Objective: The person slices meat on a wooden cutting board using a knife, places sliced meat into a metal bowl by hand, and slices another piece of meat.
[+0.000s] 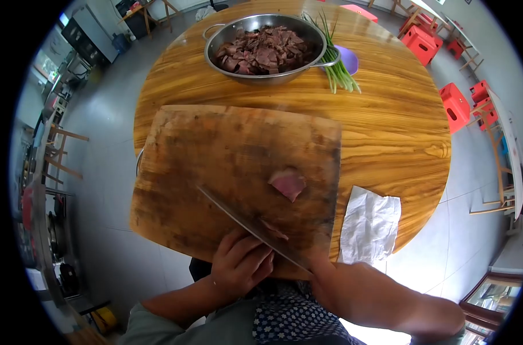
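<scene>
My right hand [334, 286] grips a kitchen knife [244, 222], its long blade slanting up and left across a worn wooden cutting board [215, 144]. Curled fingers of my left hand [242, 261] press down at the board's near edge, right beside the blade. Whatever lies under those fingers is hidden. On the blade's other side is a thin sliver of meat [275, 229]. A larger flat piece of dark pink meat [288, 184] lies alone, right of the board's middle.
Behind the board, a two-handled steel basin [267, 77] holds a heap of sliced meat [267, 50]. Green onions [339, 72] lie beside it, partly over a purple dish [347, 60]. A crumpled white cloth or paper [370, 224] rests on the round wooden table [393, 132]. Red stools [420, 44] stand beyond.
</scene>
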A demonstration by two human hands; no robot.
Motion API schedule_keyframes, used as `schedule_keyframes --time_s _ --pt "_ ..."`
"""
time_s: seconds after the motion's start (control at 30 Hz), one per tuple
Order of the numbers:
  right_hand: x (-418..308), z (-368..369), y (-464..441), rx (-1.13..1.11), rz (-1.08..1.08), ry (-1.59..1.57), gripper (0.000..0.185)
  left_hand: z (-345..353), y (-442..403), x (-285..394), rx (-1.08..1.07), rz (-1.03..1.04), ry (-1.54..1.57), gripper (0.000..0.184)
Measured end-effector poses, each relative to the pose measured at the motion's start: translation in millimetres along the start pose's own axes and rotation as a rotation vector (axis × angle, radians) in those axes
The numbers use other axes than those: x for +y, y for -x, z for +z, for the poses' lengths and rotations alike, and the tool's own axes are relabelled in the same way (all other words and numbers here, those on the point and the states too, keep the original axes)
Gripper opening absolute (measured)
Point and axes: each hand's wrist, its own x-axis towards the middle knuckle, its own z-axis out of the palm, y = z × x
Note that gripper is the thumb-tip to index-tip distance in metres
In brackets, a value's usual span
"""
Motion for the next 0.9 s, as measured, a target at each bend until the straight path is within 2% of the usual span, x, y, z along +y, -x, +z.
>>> schedule_keyframes --time_s 0.07,0.17,0.23,0.3,0.33,0.4,0.47,0.53,0.57,0.67,0.73,0.77,0.8,0.9 --pt "4 5 15 -0.017 0.035 0.024 0.024 3 3 -2 0.012 0.004 0.041 0.029" --pt "42 28 27 0.098 -0.040 0.039 0.034 2 -1 -3 0.031 0.032 0.068 0.028" --pt "47 33 23 0.158 -0.075 0.000 0.034 2 3 -4 0.003 0.012 0.077 0.028" --pt "50 28 18 0.175 -0.198 0.007 0.025 3 4 -4 -0.008 -0.018 0.078 0.027" --pt "39 18 12 0.164 -0.197 0.007 0.025 2 3 -3 -0.005 -0.014 0.063 0.027" --pt "11 -4 -7 -0.043 -0.008 0.057 0.025 1 3 -2 0.009 -0.005 0.036 0.027" --pt "6 -5 -23 -0.012 -0.041 0.070 0.025 1 3 1 0.027 -0.008 -0.013 0.028" --pt "9 -3 -32 0.097 -0.239 0.072 0.026 2 2 2 0.033 -0.020 -0.026 0.028" --pt "11 -3 -28 0.099 -0.243 0.074 0.026 3 1 3 0.038 -0.037 -0.031 0.028" --pt "13 2 -10 0.045 -0.105 0.076 0.027 4 0 4 0.056 -0.011 -0.003 0.027" --pt "22 10 7 0.020 0.061 0.103 0.026 5 0 3 0.065 -0.011 0.014 0.027" --pt "20 7 15 -0.064 0.183 0.088 0.025 5 0 3 0.062 -0.005 0.020 0.027" --pt "18 16 16 0.073 -0.006 0.196 0.020 5 0 2 0.062 -0.013 0.032 0.027" --pt "26 15 7 0.138 -0.107 0.124 0.019 5 2 0 0.057 -0.025 0.038 0.028"
